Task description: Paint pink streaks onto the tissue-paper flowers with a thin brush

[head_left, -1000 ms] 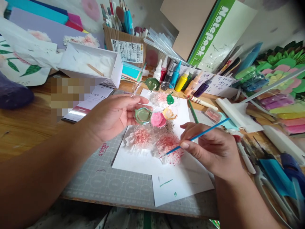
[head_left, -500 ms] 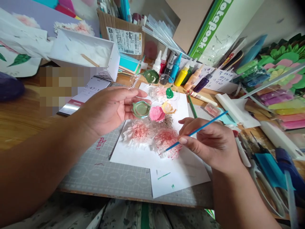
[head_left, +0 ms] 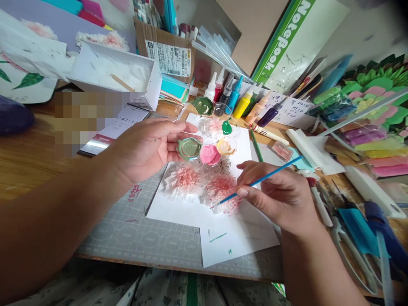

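Note:
Between the thumb and fingers of my left hand [head_left: 156, 146] is a clear paint palette [head_left: 189, 148], its wells holding olive, pink, cream and bright green paint. It is held above the paper. My right hand [head_left: 274, 191] pinches a thin blue paintbrush [head_left: 264, 176] near its middle, the tip pointing down and left. That tip is at the lower edge of a pink-and-white ruffled flower [head_left: 223, 191]; whether it touches cannot be made out. A second such flower [head_left: 185, 177] lies to its left. Both lie on white paper [head_left: 178, 208].
A grey cutting mat [head_left: 153, 233] lies under the paper. Paint bottles [head_left: 242, 105] line the back, beside a cardboard box [head_left: 168, 55]. A phone [head_left: 114, 127] lies behind my left arm. Scissors [head_left: 350, 250] and a glue gun [head_left: 381, 225] are at the right.
The view has shifted slightly. Both hands keep their grips on the palette and brush, with the brush tip still by the flower's lower edge.

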`<state>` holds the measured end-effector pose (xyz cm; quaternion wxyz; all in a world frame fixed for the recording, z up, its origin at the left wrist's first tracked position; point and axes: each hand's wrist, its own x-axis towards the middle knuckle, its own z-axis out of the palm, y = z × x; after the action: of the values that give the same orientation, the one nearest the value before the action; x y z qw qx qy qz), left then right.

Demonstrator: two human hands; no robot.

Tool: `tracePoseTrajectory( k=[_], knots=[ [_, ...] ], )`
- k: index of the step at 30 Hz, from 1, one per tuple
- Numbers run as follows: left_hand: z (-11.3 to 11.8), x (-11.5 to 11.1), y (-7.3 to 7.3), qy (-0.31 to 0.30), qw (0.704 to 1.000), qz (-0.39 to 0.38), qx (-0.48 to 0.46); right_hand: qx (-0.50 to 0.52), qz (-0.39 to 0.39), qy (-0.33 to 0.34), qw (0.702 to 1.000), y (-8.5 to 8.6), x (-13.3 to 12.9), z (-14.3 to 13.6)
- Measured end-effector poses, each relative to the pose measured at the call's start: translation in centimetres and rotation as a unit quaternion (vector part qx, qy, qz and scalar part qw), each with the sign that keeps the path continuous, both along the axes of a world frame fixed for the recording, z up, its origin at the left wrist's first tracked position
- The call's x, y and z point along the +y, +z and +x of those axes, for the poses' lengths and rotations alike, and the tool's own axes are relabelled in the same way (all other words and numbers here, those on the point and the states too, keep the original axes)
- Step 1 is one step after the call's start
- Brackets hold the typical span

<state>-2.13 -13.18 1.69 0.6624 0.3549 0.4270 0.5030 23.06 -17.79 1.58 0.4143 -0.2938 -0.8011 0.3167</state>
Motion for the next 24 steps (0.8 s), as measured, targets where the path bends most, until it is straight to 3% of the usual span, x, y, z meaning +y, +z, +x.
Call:
tracePoseTrajectory(
  k=[24],
  knots=[
    [-0.03, -0.25, 0.19, 0.0, 1.0, -0.009, 0.002, 0.044, -0.017, 0.009, 0.999, 0.61, -0.46, -0.57]
  ],
)
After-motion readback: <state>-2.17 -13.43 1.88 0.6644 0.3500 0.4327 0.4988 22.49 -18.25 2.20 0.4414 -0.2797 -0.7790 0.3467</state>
